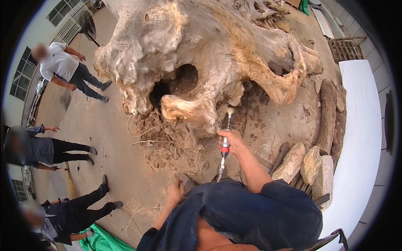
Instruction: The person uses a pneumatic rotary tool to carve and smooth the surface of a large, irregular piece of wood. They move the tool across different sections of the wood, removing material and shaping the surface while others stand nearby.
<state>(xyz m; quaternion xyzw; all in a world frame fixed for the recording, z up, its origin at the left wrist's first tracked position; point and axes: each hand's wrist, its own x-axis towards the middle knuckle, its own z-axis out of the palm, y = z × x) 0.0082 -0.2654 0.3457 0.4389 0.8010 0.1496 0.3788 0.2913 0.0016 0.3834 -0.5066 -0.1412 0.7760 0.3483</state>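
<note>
My right hand (231,139) is closed around an air die grinder (225,146) with a red band and silver fittings. A small round pale tip (230,111) sits at the end of its thin shaft, close to the underside of a huge, weathered tree root (201,100). From the grinder's lower end a hose (220,176) runs down towards my body. My left hand (176,191) is low and to the left, beside a greyish shape that may be my knee or shoe. Its fingers are too unclear to read, and I see no tool in it.
Loose soil and root scraps (167,146) lie under the stump. Thin hoses (130,219) loop over the floor. Stones (293,161) and logs (327,117) lie at the right, by a white sheet (360,125). Three people stand at the left, one with a broom (71,184), near a green tarp (102,240).
</note>
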